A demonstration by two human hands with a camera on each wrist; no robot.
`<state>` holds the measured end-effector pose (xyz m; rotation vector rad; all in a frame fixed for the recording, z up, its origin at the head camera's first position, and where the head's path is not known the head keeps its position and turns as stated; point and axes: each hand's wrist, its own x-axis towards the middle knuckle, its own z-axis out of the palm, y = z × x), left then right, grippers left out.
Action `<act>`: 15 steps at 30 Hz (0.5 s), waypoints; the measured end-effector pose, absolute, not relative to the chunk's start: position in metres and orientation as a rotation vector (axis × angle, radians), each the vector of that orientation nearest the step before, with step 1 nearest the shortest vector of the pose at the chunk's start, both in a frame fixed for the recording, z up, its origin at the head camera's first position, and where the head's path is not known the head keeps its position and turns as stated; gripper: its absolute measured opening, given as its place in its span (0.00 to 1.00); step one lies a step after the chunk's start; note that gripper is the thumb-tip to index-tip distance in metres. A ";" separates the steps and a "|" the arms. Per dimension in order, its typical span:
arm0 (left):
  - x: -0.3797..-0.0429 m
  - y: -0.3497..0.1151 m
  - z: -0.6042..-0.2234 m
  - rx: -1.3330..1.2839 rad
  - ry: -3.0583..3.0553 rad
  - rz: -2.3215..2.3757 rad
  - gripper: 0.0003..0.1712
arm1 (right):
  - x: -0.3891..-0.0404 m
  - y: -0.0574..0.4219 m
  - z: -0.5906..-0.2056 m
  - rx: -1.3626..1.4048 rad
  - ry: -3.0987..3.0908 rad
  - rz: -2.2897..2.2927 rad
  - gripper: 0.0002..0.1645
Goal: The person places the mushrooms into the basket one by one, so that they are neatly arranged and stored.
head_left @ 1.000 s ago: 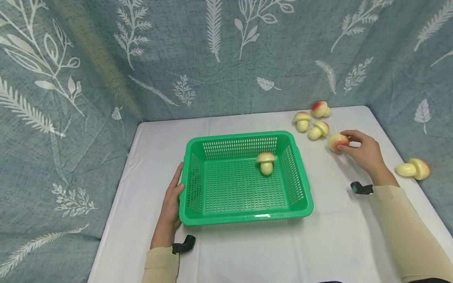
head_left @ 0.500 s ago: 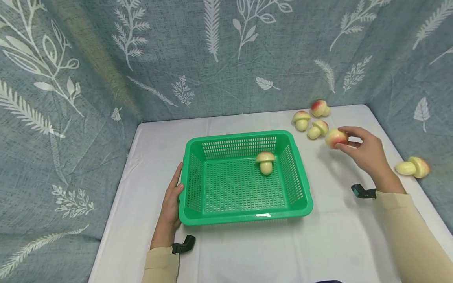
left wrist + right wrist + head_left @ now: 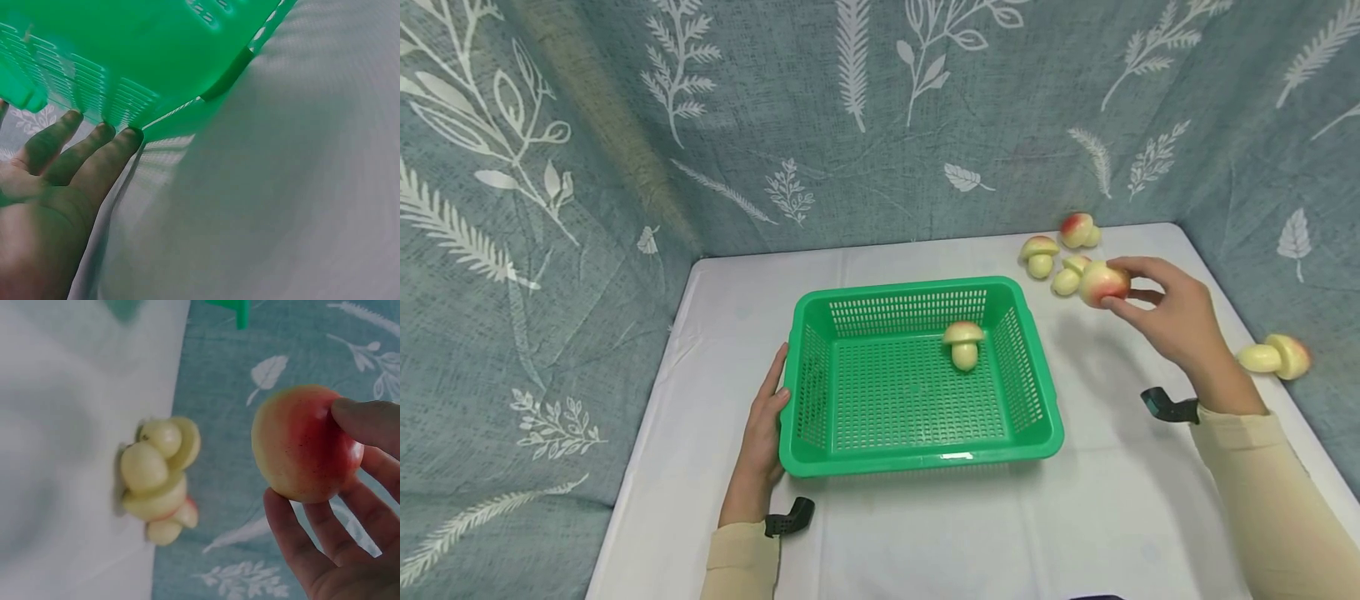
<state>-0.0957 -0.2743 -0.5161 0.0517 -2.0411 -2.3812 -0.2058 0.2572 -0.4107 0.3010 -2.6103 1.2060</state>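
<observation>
Held above the white table (image 3: 925, 533), to the right of the green basket (image 3: 880, 467): a red-and-yellow mushroom (image 3: 1103, 285), with stem out of sight. Gripped in the right hand (image 3: 1180, 312) between thumb and fingertips, apparently for a light but sure hold. Against the basket's left side, the left hand (image 3: 765, 429), with fingers straight, probably for steadying. Inside, toward the right wall, one mushroom (image 3: 964, 345). Close behind the held one, a cluster of three mushrooms (image 3: 1064, 282). Near the table's right edge, a lone mushroom (image 3: 1275, 358), on its side. Beyond, leaf-patterned cloth (image 3: 865, 192). No readable brand, label or writing.
</observation>
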 end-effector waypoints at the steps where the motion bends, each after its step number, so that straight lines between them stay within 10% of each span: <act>1: -0.096 -0.274 -0.516 0.049 -2.042 -2.379 0.39 | -0.206 0.255 -0.409 0.323 -2.598 1.209 0.32; 15: -0.096 -0.275 -0.517 0.057 -2.034 -2.392 0.40 | -0.197 0.233 -0.390 0.558 -2.486 1.176 0.33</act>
